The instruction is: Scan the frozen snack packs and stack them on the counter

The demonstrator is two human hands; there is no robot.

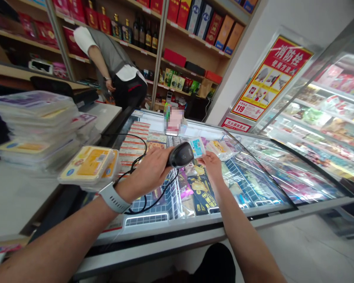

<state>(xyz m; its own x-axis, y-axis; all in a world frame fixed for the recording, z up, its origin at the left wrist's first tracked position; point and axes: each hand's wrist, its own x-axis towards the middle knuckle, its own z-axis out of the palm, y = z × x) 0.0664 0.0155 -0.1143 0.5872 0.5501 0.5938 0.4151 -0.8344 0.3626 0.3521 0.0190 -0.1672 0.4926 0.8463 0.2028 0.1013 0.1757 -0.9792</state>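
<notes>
My left hand (150,169), with a grey watch band on its wrist, is wrapped round a black handheld barcode scanner (181,154). The scanner's head points right, and its black cable (145,201) loops below the hand. My right hand (212,167) pinches the edge of a small blue-and-white packet (197,147) just beyond the scanner's head. Right beside it lies a clear pack with a yellow label (220,148); whether my fingers touch it I cannot tell. Both hands are above a glass-topped chest freezer (194,225) holding wire baskets and bagged goods.
Stacked clear plastic boxes (35,125) stand on the white counter (13,198) at left. Yellow-labelled boxes (87,165) sit at the freezer's left edge. A phone-like object (172,122), partly blurred, is at the far side. A person (115,65) bends by the shelves behind.
</notes>
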